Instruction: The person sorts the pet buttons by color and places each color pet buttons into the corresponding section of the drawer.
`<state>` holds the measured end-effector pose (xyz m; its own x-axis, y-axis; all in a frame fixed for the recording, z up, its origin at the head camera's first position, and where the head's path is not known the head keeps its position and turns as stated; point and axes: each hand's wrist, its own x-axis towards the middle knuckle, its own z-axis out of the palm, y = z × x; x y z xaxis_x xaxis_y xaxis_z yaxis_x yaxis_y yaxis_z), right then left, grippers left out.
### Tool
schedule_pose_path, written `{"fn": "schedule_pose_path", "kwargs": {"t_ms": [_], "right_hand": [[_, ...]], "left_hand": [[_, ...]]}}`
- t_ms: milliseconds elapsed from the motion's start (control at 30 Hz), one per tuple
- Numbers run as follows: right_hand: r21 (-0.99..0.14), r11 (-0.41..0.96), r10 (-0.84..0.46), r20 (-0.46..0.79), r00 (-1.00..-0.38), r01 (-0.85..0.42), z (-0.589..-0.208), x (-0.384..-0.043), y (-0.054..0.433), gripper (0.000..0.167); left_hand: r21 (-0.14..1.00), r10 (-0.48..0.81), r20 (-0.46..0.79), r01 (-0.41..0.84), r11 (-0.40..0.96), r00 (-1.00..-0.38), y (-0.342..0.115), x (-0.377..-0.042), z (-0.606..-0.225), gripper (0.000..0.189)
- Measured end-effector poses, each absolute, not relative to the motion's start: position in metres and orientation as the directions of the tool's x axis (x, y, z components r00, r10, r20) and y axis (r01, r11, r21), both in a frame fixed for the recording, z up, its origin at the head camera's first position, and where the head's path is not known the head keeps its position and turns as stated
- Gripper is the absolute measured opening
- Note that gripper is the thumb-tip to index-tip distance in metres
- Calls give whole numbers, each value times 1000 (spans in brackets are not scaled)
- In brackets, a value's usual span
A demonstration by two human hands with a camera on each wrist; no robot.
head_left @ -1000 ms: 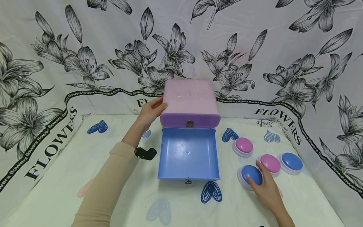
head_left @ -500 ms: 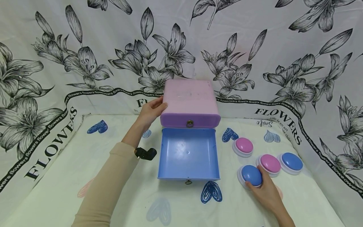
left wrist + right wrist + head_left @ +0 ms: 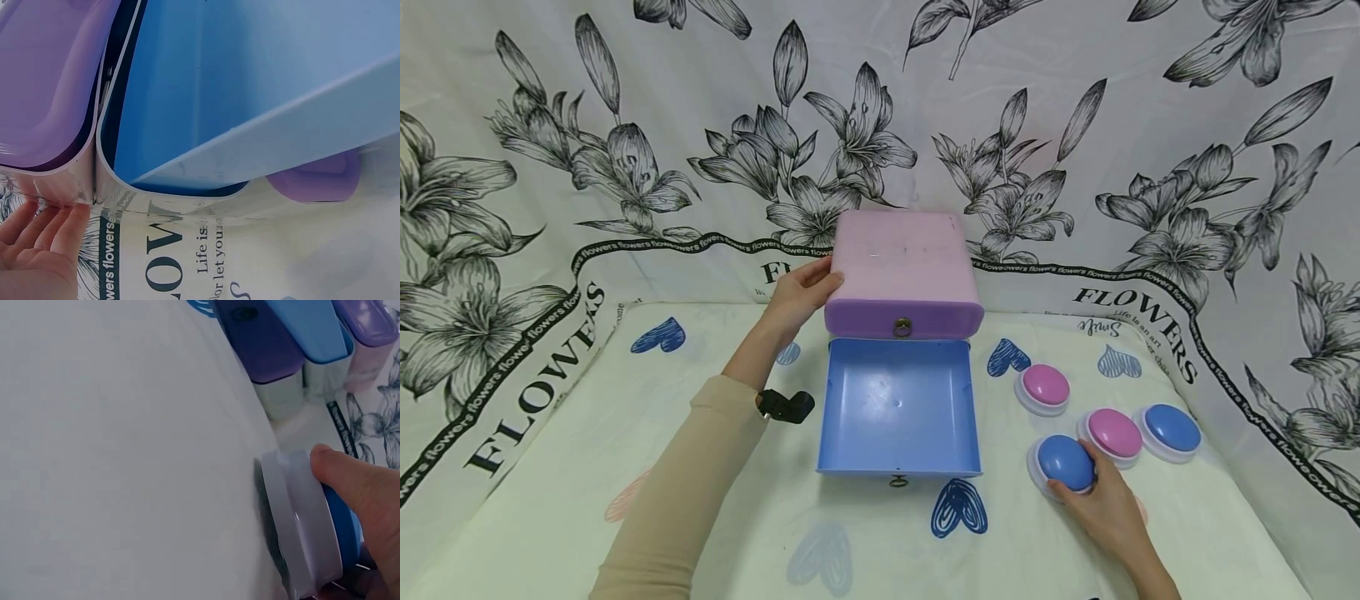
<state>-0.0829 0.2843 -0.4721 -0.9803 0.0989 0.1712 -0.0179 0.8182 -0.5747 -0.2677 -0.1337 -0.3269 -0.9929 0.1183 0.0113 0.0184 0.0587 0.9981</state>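
Observation:
A small drawer chest stands in the middle of the head view, its pink top unit (image 3: 902, 254) having a purple front with a round knob. Below it the blue drawer (image 3: 897, 408) is pulled out, with nothing inside. My left hand (image 3: 801, 293) rests against the chest's left side; in the left wrist view its fingers (image 3: 47, 228) lie fairly straight along the pink wall. At the right, my right hand (image 3: 1105, 500) grips a blue push button (image 3: 1066, 462) with a white base, thumb on the near side and fingers round the far side. The base appears to rest on the cloth.
Two pink push buttons, one farther back (image 3: 1046, 384) and one (image 3: 1115, 432) beside my right hand, lie on the white cloth. Another blue push button (image 3: 1172, 427) is at the far right. A lower purple drawer front (image 3: 269, 347) shows beneath the blue drawer. Flower-printed fabric (image 3: 850, 142) hangs behind.
My right fingers have closed in round the blue push button, the index finger coming down along its far side. The left hand and the drawer chest have stayed where they were.

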Motion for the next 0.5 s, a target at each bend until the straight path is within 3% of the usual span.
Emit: {"fn": "schedule_pose_path", "kwargs": {"t_ms": [500], "right_hand": [[-612,790,73,116,-991,-13,-433,-99,268,86]], "left_hand": [[998,120,21,29,61,-993,-134,-268,-327,59]]}}
